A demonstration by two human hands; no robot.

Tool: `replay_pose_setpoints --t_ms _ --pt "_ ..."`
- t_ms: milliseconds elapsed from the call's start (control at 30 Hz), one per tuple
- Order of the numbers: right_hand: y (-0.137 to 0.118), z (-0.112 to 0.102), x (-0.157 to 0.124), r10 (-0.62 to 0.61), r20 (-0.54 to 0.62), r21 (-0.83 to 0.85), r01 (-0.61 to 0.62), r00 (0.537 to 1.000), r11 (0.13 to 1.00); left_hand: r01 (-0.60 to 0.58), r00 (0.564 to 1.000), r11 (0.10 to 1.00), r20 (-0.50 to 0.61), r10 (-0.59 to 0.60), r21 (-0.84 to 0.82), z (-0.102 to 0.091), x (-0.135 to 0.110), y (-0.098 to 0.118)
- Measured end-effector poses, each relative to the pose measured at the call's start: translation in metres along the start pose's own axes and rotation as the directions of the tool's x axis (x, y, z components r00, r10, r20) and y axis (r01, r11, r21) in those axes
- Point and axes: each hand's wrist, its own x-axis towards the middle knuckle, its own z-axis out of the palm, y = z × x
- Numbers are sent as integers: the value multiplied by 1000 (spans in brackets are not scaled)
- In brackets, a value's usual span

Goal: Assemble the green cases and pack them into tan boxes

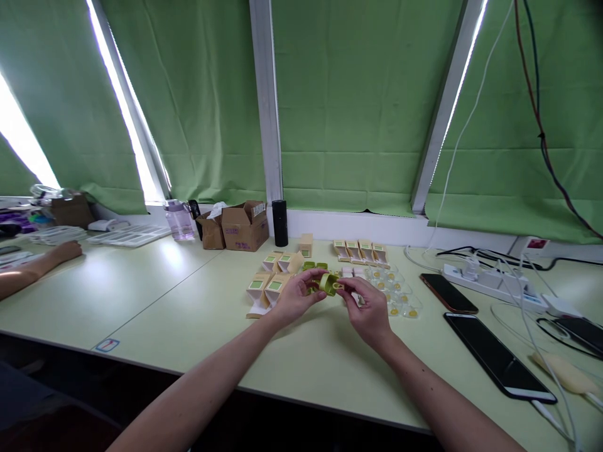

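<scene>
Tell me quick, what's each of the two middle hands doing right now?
Left hand: closed, holding a green piece.
Right hand: closed, fingertips pinched beside that piece; exactly what they grip is too small to tell.

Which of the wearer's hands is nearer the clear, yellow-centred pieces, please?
Right: the right hand is by the left edge of the clear pieces; the left hand, farther left.

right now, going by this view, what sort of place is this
Probably a shared workroom: small folded cardboard pieces stand grouped on the long table, a white power strip lies to the right, and another person's hand shows at the far left.
</scene>
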Motion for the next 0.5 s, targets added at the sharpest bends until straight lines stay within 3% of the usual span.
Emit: replay_pose_setpoints --t_ms 233,500 --pt "1 -1 -1 -201 50 -323 206 978 924 -5 999 999 45 8 -52 4 -1 3" --pt "-2 0 0 -265 104 -514 280 959 811 -1 999 999 36 3 -35 4 -2 2"
